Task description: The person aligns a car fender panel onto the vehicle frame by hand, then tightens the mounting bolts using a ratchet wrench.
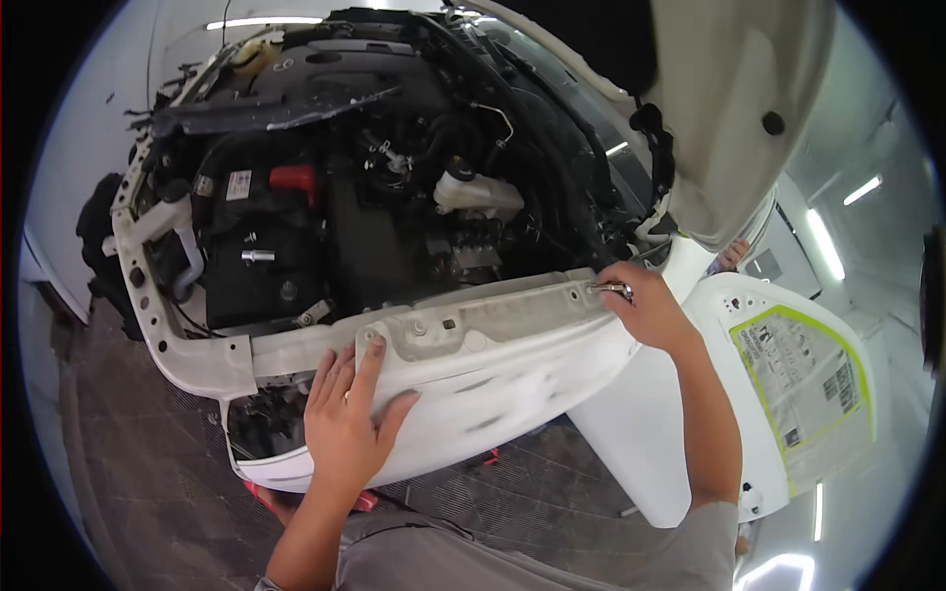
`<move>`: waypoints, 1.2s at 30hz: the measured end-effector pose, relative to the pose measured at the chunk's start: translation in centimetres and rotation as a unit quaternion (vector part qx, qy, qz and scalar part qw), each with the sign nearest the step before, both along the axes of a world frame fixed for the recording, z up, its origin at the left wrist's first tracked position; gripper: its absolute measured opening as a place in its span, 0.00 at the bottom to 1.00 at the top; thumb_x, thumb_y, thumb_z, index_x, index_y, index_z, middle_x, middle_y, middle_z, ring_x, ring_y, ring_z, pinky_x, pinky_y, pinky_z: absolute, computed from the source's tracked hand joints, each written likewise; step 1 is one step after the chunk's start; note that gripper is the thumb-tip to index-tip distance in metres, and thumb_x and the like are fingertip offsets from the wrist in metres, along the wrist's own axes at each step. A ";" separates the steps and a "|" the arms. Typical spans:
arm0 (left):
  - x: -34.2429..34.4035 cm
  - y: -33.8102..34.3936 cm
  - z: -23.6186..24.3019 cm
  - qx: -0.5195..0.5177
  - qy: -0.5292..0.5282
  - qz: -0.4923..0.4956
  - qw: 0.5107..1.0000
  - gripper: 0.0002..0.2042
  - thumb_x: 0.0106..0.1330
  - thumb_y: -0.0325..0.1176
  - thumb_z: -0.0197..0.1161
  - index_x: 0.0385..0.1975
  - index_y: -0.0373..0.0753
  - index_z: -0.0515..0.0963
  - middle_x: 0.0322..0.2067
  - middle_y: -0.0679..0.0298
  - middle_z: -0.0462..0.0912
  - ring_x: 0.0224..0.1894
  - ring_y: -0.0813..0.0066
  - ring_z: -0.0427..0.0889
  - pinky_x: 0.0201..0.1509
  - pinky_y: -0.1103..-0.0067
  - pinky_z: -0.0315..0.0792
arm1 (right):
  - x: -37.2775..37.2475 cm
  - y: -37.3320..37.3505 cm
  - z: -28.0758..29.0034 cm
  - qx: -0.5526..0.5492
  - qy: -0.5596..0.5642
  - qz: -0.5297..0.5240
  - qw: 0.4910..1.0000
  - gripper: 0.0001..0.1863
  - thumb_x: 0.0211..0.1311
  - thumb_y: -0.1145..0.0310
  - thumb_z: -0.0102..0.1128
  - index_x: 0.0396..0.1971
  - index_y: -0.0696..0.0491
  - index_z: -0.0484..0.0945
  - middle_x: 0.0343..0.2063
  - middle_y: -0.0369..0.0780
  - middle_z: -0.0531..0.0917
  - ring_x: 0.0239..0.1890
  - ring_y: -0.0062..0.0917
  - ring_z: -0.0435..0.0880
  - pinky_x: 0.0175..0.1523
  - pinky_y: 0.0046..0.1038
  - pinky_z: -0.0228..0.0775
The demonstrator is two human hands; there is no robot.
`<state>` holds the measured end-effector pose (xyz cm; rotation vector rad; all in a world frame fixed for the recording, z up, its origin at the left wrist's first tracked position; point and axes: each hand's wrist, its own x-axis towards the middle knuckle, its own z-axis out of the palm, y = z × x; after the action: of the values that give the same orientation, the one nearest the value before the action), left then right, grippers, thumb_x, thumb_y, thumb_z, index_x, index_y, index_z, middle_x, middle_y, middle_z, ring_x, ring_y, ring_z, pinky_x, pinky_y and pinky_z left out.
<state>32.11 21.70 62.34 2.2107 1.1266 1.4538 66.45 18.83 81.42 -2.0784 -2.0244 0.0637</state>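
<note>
My right hand (648, 307) grips a small metal ratchet wrench (617, 290), whose head sits at the far right end of the fender's upper flange. The white fender (532, 379) runs along the open engine bay, with grey scuffed patches on its outer side. My left hand (341, 424) lies flat on its front part, fingers stretched, the index fingertip beside a hole in the flange. A loose silver socket (258, 256) rests on top of the black battery (222, 295). Whatever fastener is under the ratchet's head is hidden.
The raised hood (749, 98) hangs over the upper right. A white door (641, 443) stands open at the right, and another person's hand (731, 256) shows behind it. A fluid reservoir (478, 197) and a red terminal cover (294, 179) sit in the bay.
</note>
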 end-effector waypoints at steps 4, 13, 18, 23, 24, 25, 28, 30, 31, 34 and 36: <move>-0.1 0.4 -0.3 -0.007 -0.008 0.003 1.000 0.32 0.59 0.46 0.72 0.60 0.35 0.74 0.44 0.46 0.84 0.54 0.47 0.81 0.64 0.56 0.70 | 0.4 2.6 1.0 -0.077 -0.051 0.005 0.996 0.12 0.58 0.75 0.65 0.42 0.58 0.80 0.36 0.45 0.84 0.38 0.34 0.84 0.45 0.31 0.75; -0.4 0.6 -0.4 -0.032 -0.020 -0.029 0.999 0.31 0.56 0.39 0.72 0.59 0.30 0.74 0.48 0.44 0.82 0.54 0.41 0.80 0.65 0.53 0.68 | -0.9 5.3 3.2 -0.256 -0.140 0.038 0.956 0.08 0.59 0.75 0.64 0.39 0.56 0.81 0.37 0.44 0.84 0.41 0.39 0.82 0.50 0.34 0.72; -0.5 0.6 -0.5 -0.034 -0.020 -0.037 0.999 0.31 0.56 0.38 0.73 0.59 0.32 0.74 0.47 0.44 0.82 0.56 0.43 0.80 0.65 0.54 0.68 | -0.3 5.1 3.3 -0.239 -0.163 0.074 0.954 0.09 0.59 0.77 0.64 0.40 0.56 0.80 0.38 0.42 0.84 0.42 0.37 0.82 0.51 0.33 0.72; -0.5 0.8 -0.6 -0.033 -0.020 -0.039 0.998 0.31 0.56 0.38 0.73 0.59 0.33 0.74 0.47 0.45 0.82 0.56 0.43 0.79 0.65 0.54 0.68 | -0.1 5.3 3.0 -0.242 -0.117 0.094 0.959 0.09 0.61 0.75 0.64 0.40 0.56 0.77 0.37 0.42 0.84 0.41 0.42 0.80 0.50 0.37 0.71; -0.5 0.8 -0.6 -0.029 -0.021 -0.040 0.999 0.31 0.56 0.38 0.73 0.60 0.33 0.74 0.47 0.45 0.82 0.56 0.43 0.79 0.65 0.54 0.68 | -0.5 5.6 3.2 -0.251 -0.154 0.086 0.952 0.09 0.61 0.75 0.64 0.40 0.55 0.77 0.37 0.42 0.84 0.41 0.41 0.81 0.49 0.37 0.71; -0.6 0.8 -0.6 -0.032 -0.020 -0.042 0.998 0.31 0.56 0.38 0.73 0.60 0.33 0.74 0.47 0.45 0.82 0.56 0.43 0.79 0.65 0.54 0.68 | -0.7 5.9 3.5 -0.260 -0.190 0.079 0.943 0.09 0.61 0.75 0.64 0.41 0.55 0.77 0.36 0.42 0.84 0.41 0.40 0.81 0.49 0.37 0.71; -0.9 0.8 -0.7 -0.047 -0.017 -0.040 0.998 0.32 0.55 0.38 0.73 0.60 0.34 0.74 0.47 0.45 0.82 0.56 0.43 0.79 0.65 0.54 0.68 | -0.8 6.2 3.6 -0.284 -0.166 0.056 0.943 0.09 0.61 0.75 0.64 0.40 0.55 0.78 0.36 0.43 0.84 0.40 0.39 0.82 0.48 0.36 0.71; -0.6 0.8 -0.7 -0.042 -0.023 -0.047 0.998 0.32 0.55 0.38 0.74 0.60 0.34 0.73 0.48 0.45 0.82 0.56 0.43 0.79 0.65 0.54 0.68 | -0.9 6.1 3.5 -0.300 -0.127 0.032 0.945 0.09 0.61 0.75 0.64 0.40 0.55 0.77 0.36 0.44 0.84 0.40 0.39 0.82 0.48 0.36 0.71; -0.6 0.7 -0.7 -0.045 -0.022 -0.046 0.998 0.32 0.55 0.38 0.74 0.60 0.34 0.73 0.48 0.45 0.82 0.56 0.43 0.79 0.65 0.54 0.68 | -1.0 6.0 3.3 -0.302 -0.133 0.017 0.944 0.09 0.61 0.75 0.64 0.40 0.56 0.77 0.36 0.44 0.84 0.40 0.39 0.82 0.48 0.36 0.72; -0.6 0.9 -0.7 -0.041 -0.015 -0.047 0.998 0.33 0.54 0.37 0.74 0.61 0.34 0.73 0.49 0.46 0.82 0.56 0.43 0.79 0.66 0.53 0.67 | -0.9 6.1 3.0 -0.291 -0.161 0.042 0.942 0.08 0.60 0.75 0.65 0.39 0.56 0.77 0.35 0.43 0.85 0.40 0.38 0.83 0.48 0.34 0.72; -0.4 0.9 -0.7 -0.040 -0.016 -0.038 0.998 0.31 0.56 0.41 0.73 0.60 0.37 0.75 0.46 0.48 0.83 0.56 0.46 0.80 0.65 0.55 0.69 | -0.2 6.2 2.8 -0.274 -0.181 0.090 0.940 0.07 0.62 0.74 0.64 0.39 0.56 0.77 0.35 0.42 0.85 0.36 0.32 0.82 0.46 0.31 0.72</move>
<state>31.66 22.56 61.60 2.1446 1.0592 1.3837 66.27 25.01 84.26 -2.3451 -2.6636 0.3352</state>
